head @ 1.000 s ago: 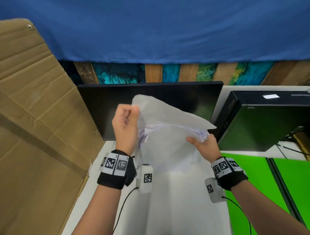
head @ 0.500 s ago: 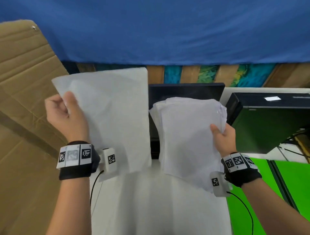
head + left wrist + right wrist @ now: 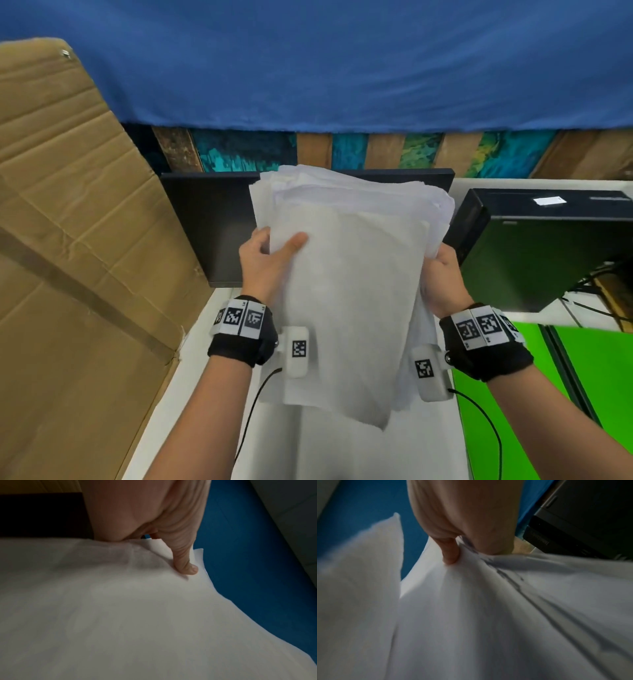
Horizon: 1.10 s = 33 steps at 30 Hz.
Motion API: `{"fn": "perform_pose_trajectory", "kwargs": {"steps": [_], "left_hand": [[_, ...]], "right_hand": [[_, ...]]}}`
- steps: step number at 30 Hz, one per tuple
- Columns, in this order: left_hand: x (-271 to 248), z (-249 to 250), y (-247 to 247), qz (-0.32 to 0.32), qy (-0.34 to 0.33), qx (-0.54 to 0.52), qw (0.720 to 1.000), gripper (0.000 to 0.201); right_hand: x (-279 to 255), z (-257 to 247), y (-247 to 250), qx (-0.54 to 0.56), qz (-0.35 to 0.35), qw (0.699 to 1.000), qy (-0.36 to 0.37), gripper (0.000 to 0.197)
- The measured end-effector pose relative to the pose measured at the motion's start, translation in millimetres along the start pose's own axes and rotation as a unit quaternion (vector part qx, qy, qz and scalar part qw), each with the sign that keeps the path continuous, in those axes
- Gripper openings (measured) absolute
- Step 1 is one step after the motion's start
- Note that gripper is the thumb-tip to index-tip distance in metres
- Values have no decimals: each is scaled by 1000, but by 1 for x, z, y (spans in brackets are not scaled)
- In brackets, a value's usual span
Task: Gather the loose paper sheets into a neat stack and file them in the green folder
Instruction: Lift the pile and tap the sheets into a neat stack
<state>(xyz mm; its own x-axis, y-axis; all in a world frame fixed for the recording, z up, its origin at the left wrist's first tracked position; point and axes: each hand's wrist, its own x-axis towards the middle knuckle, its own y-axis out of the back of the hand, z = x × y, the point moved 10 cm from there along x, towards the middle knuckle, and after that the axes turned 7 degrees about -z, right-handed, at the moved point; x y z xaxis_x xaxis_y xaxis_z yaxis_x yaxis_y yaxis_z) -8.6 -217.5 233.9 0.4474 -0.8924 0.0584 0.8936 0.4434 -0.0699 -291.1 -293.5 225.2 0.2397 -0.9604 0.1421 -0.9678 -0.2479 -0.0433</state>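
Up over white desk (image 3: 342,452), paper stack (image 3: 349,294) held upright between both hands so edges can get squared. Left hand (image 3: 265,263) pinching left edge, thumb on front sheet. Right hand (image 3: 442,281) pinching right edge, sheets bunched. Green folder (image 3: 507,404) waiting near right, guess that's next.

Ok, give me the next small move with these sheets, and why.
Probably tap the paper stack edge-down on the white table to square it: both the left hand and right hand grip it, its top edges look fanned, and the green folder lies open alongside.
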Motion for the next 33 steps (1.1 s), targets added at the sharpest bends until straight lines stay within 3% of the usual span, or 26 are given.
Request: {"fn": "perform_pose_trajectory", "kwargs": {"steps": [3, 7, 13, 15, 17, 19, 22, 25, 28, 30, 33], "left_hand": [[7, 4, 5, -19, -5, 16, 1000, 14], [10, -2, -1, -78, 4, 56, 995, 26], [2, 0, 1, 12, -43, 66, 997, 18], [-1, 2, -2, 36, -43, 49, 997, 16], [-11, 14, -8, 43, -62, 31, 997, 15], [-28, 30, -15, 46, -118, 12, 992, 23], [-50, 34, -15, 52, -170, -8, 984, 40], [-52, -1, -10, 30, -134, -3, 990, 54], [-48, -39, -7, 11, -53, 4, 999, 60], [-47, -54, -5, 16, -15, 1, 1000, 63], [-42, -57, -15, -5, 2, 14, 1000, 33]], "right_hand": [[-3, 10, -2, 92, -50, 994, -39, 14], [-8, 22, -3, 116, -77, 987, -78, 40], [-14, 32, -9, 73, -99, 986, -111, 67], [-16, 27, -12, 45, -97, 990, -93, 57], [-16, 9, -8, 30, -41, 997, -51, 24], [-17, -11, 3, 33, 18, 999, 0, 24], [-23, -22, 8, 51, 12, 998, 40, 34], [-29, 22, 4, 32, -30, 999, -31, 45], [-35, 74, 12, -14, -40, 993, -107, 38], [-38, 91, 12, -40, -52, 990, -121, 38], [-38, 93, 15, -47, 3, 991, -129, 17]]}}
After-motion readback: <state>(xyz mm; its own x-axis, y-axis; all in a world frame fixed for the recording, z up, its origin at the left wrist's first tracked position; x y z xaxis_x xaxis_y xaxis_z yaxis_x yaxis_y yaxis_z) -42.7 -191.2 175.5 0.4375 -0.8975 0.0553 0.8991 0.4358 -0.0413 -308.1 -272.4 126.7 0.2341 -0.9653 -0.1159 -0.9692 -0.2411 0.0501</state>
